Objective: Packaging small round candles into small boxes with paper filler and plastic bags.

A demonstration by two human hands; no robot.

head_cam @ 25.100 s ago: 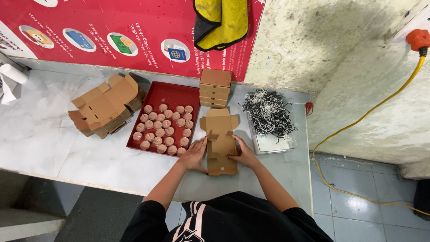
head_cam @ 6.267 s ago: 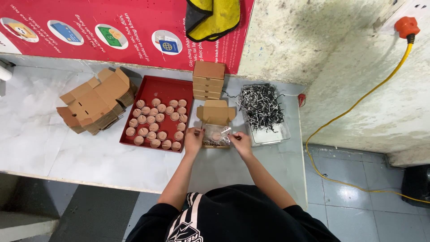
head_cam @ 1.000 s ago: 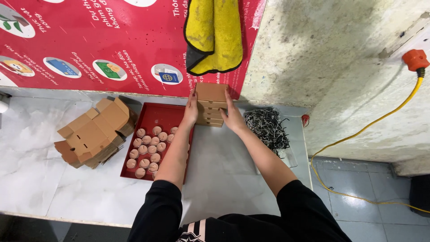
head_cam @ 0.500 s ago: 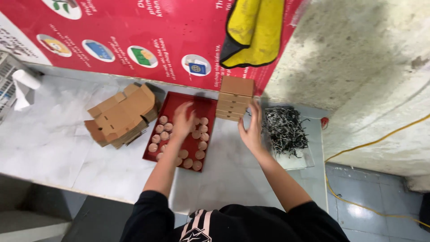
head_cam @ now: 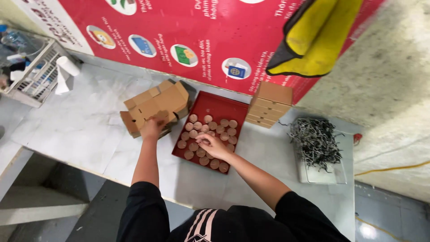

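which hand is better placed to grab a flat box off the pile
Left. The left hand already rests on the pile of flat cardboard boxes; the right hand is over the red tray of round pieces.

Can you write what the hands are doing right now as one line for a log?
left hand: on flat cardboard boxes | right hand: over round pieces in red tray

Marble counter [head_cam: 80, 134]: cardboard boxes [head_cam: 154, 107], red tray [head_cam: 215, 110].

Person's in a plain black short-sleeved cotton t-shirt [head_cam: 251, 224], forearms bare, and dark trousers with pale stripes [head_cam: 199, 224] down the side.
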